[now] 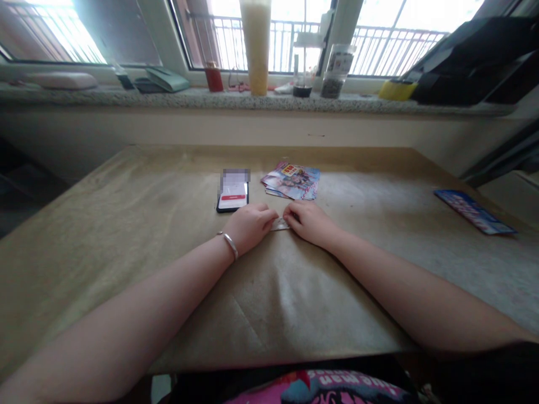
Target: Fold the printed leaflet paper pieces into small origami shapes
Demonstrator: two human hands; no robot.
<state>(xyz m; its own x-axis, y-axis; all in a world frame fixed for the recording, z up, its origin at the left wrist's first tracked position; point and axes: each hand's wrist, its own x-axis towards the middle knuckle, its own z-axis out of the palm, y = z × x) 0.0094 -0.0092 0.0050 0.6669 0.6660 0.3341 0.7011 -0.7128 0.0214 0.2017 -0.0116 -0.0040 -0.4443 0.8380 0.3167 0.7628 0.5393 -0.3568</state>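
Observation:
A small whitish piece of paper point(280, 224) lies low over the table between my two hands, most of it covered by fingers. My left hand point(251, 226), with a silver bangle at the wrist, pinches its left side. On the other side my right hand point(310, 221) has thumb and fingers closed at its right edge. Just behind the left hand is a phone point(233, 197) with a lit screen, partly blurred. Beyond the right hand sits a fanned pile of colourful printed cards or leaflets point(290, 180).
A tan cover spreads over the table point(168, 196). At the right lies a blue printed packet point(474, 212). Along the stone windowsill point(189, 98) stand a red jar point(214, 77), a tall yellowish cylinder point(256, 50), a clear container point(337, 70) and a black bag point(471, 62).

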